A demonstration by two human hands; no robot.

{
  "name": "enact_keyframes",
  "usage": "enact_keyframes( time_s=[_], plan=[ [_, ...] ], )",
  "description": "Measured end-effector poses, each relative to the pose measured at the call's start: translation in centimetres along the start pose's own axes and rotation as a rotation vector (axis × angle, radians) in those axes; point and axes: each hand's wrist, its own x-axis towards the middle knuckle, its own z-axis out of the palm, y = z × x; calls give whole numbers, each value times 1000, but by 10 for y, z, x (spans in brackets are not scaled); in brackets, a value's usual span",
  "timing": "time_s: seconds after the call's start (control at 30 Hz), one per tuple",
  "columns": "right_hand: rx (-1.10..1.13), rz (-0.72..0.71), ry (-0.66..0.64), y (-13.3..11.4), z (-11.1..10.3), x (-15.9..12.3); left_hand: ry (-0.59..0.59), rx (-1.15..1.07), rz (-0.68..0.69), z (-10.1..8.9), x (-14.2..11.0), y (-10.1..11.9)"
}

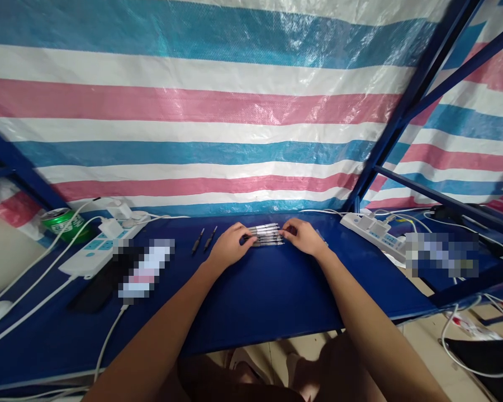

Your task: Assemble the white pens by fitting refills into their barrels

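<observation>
A row of several white pens point(265, 235) lies side by side on the blue table point(260, 296). My left hand point(229, 244) presses against the left ends of the pens with its fingers curled. At the right ends sits my right hand point(303, 235), fingers curled onto the bundle. Both hands squeeze the pens between them. Two more dark pens point(204, 240) lie apart to the left of my left hand.
A white power strip point(96, 251) with plugs and cables lies at the left, a green can point(62, 221) behind it. Another power strip point(375, 230) sits at the right. A black phone point(100, 285) lies near the left strip. A striped tarp hangs behind, with blue frame bars.
</observation>
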Motion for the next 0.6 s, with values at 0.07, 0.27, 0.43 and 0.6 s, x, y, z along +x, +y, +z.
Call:
enact_keyframes(
  time_s=[0.07, 0.27, 0.43, 0.6],
  plan=[
    [-161, 117, 78, 5, -6, -1, 58, 123, -64, -6, 1, -7],
    [-531, 471, 159, 22, -13, -9, 84, 551, -376, -30, -3, -27],
    [-564, 539, 24, 25, -9, -10, -41, 670, -602, -38, -8, -32],
    [-534, 507, -49, 21, -7, -8, -180, 645, -618, -39, -6, -33]
  ],
)
